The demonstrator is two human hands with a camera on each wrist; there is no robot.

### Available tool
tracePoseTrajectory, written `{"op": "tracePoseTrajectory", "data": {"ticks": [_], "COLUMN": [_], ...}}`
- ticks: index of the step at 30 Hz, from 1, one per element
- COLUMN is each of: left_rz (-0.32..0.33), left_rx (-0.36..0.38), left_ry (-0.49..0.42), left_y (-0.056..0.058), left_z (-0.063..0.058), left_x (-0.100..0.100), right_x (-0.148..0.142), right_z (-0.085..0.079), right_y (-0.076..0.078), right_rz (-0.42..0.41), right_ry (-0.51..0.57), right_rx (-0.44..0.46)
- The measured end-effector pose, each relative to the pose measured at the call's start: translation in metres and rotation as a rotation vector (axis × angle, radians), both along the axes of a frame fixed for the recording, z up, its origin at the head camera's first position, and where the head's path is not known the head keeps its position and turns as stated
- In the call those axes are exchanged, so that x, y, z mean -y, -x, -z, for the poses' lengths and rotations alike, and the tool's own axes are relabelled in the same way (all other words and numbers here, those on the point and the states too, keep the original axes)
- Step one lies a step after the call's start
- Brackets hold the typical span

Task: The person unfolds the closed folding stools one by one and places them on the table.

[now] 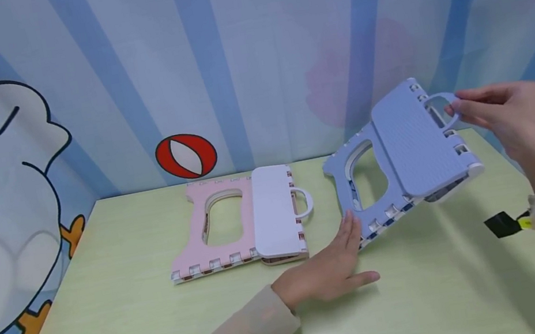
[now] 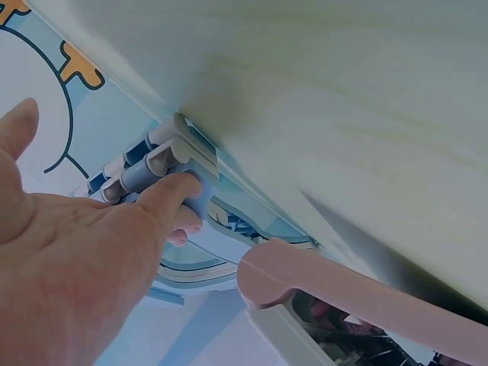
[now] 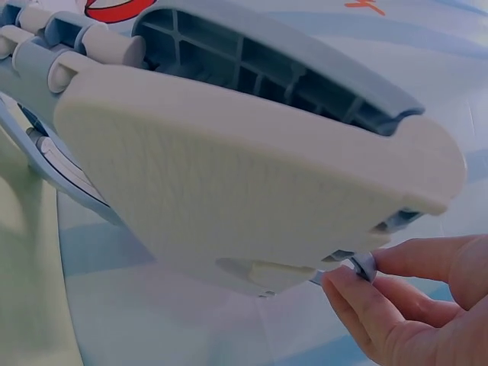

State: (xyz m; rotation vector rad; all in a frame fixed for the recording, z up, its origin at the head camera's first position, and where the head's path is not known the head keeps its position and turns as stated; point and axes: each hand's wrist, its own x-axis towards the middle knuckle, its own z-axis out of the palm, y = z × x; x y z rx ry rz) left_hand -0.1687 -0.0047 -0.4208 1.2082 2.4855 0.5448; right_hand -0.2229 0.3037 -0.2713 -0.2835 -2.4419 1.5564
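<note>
A folded blue step stool (image 1: 408,147) tilts up on the table, its handle side raised and its leg end low. My right hand (image 1: 515,122) pinches the small loop handle (image 1: 453,102) on its right. With fingers extended, my left hand (image 1: 333,270) touches the stool's lower left corner. In the left wrist view, the fingertips of that hand (image 2: 130,229) lie against the hinged leg edge (image 2: 164,156). The right wrist view shows the white underside (image 3: 229,183) of the stool, with thumb and fingers on the loop. A folded pink step stool (image 1: 223,220) with a white top lies flat to the left.
The pale green table (image 1: 127,306) meets a blue striped cartoon backdrop (image 1: 261,63) along its back edge. A black tag (image 1: 502,224) hangs by the right sleeve. The pink stool's loop handle (image 1: 307,201) points toward the blue stool.
</note>
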Motion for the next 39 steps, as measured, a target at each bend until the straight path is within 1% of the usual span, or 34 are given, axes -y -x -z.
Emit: {"op": "tracePoseTrajectory", "data": {"ticks": [3, 8, 16, 20, 22, 29, 31, 34, 39], "left_rz": [0.001, 0.003, -0.001, -0.01, -0.017, -0.027, -0.027, -0.029, -0.04], "left_rx": [0.009, 0.024, 0.02, 0.039, 0.053, 0.081, 0.096, 0.113, 0.127], "left_ry": [-0.003, -0.018, -0.02, -0.024, -0.031, -0.052, -0.057, -0.062, -0.054], "left_y": [0.0, 0.0, 0.001, 0.002, 0.002, 0.002, 0.002, 0.002, 0.002], "left_z": [-0.001, -0.001, -0.002, -0.004, -0.005, -0.008, -0.008, -0.008, -0.007], "left_x": [0.0, 0.0, -0.001, -0.001, 0.0, 0.002, 0.003, 0.004, 0.006], "right_x": [0.003, 0.006, 0.015, 0.019, 0.022, 0.032, 0.036, 0.041, 0.05], "right_z": [-0.002, -0.007, -0.015, -0.02, -0.023, -0.032, -0.033, -0.034, -0.034], "right_y": [0.0, 0.001, 0.004, 0.004, 0.003, 0.001, 0.001, 0.001, 0.001], "right_rz": [-0.013, -0.027, -0.036, -0.058, -0.07, -0.115, -0.125, -0.133, -0.152], "right_ry": [0.024, 0.127, 0.18, 0.203, 0.191, 0.273, 0.264, 0.223, 0.102], "right_rx": [-0.006, -0.035, -0.059, -0.071, -0.066, -0.048, -0.052, -0.061, -0.085]}}
